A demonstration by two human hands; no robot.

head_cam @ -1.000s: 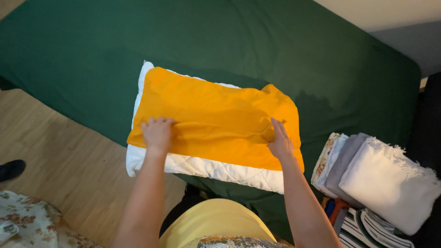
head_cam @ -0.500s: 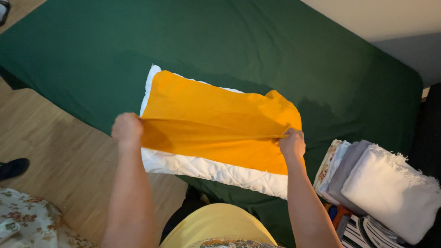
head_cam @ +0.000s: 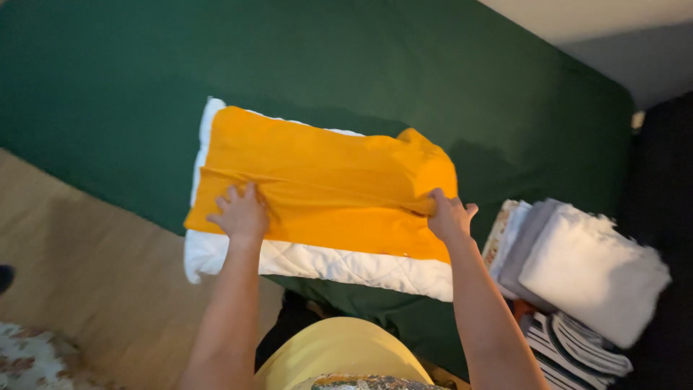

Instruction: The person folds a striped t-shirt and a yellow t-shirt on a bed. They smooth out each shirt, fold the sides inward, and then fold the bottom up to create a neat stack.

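Orange cloth pillowcase (head_cam: 325,184) lies flat over a white quilted pillow (head_cam: 325,263) on the dark green bed (head_cam: 216,65), directly ahead of both hands. The left hand (head_cam: 242,213) presses open-palmed on its near left part, and the right hand (head_cam: 449,217) pinches a fold at its near right edge. Its long axis runs left to right, tilting slightly nearer toward the right.
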